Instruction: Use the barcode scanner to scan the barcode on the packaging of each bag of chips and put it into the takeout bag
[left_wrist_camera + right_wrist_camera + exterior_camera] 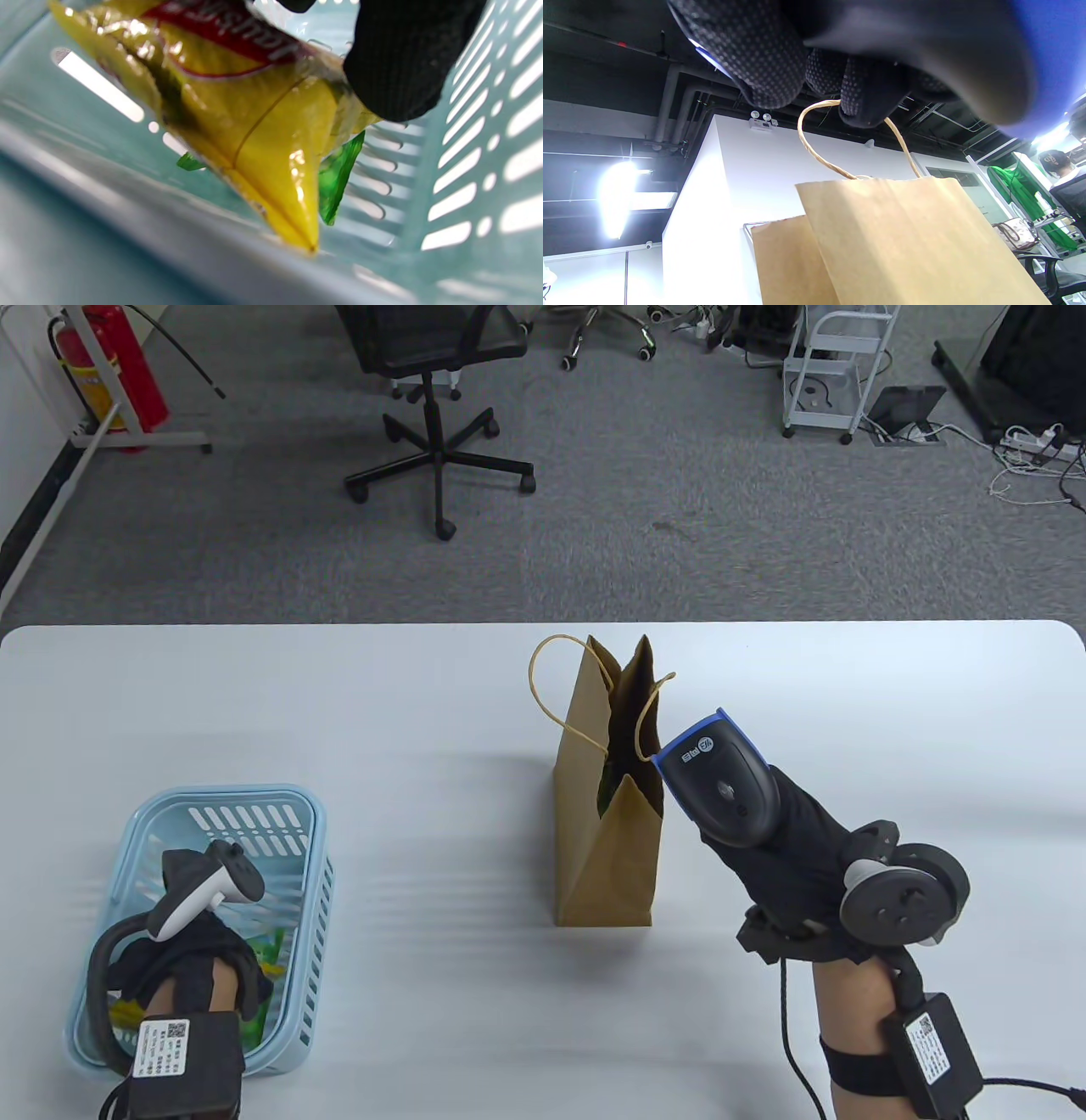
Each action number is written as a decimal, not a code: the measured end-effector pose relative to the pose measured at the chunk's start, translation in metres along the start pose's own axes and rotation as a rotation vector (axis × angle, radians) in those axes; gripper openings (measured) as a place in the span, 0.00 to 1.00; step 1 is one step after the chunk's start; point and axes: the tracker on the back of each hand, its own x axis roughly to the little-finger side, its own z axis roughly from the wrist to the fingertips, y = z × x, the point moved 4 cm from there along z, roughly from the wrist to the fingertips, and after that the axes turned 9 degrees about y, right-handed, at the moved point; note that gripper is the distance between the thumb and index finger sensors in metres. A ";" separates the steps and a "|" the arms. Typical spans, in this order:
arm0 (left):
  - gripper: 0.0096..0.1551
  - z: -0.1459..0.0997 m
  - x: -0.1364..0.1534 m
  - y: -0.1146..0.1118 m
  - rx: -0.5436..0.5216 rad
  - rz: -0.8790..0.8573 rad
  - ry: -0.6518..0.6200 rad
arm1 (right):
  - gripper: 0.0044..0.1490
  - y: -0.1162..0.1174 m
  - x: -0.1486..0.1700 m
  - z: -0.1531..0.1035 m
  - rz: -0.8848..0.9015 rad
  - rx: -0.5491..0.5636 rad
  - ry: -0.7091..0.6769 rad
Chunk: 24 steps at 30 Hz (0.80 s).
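Table: white bench (pixel 424 712).
Basket: light-blue slotted plastic basket (pixel 314 848), near left corner of the bench.
Takeout bag: brown paper bag with twine handles (pixel 607 848), upright mid-bench, mouth open.
Scanner: black, blue-edged barcode scanner (pixel 721 785), my right hand (pixel 793 857) curled around its grip, nose just beside the bag.
Chips: yellow foil chip bag (pixel 254 127), pinched by my left hand (pixel 195 950) inside the basket, a green packet (pixel 337 178) beneath.

office chair (pixel 437 407) | fire extinguisher (pixel 123 369) | white cart (pixel 836 369) | blue basket (pixel 301 831)
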 end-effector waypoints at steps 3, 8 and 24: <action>0.64 0.004 -0.002 -0.003 0.012 0.013 0.005 | 0.41 -0.002 0.001 0.000 0.007 0.007 0.004; 0.58 0.003 0.002 0.003 -0.032 -0.004 0.016 | 0.41 -0.004 0.002 0.000 0.014 0.011 0.008; 0.52 -0.086 0.070 0.094 -0.361 -0.736 -0.365 | 0.41 -0.013 0.000 -0.002 0.071 0.033 -0.001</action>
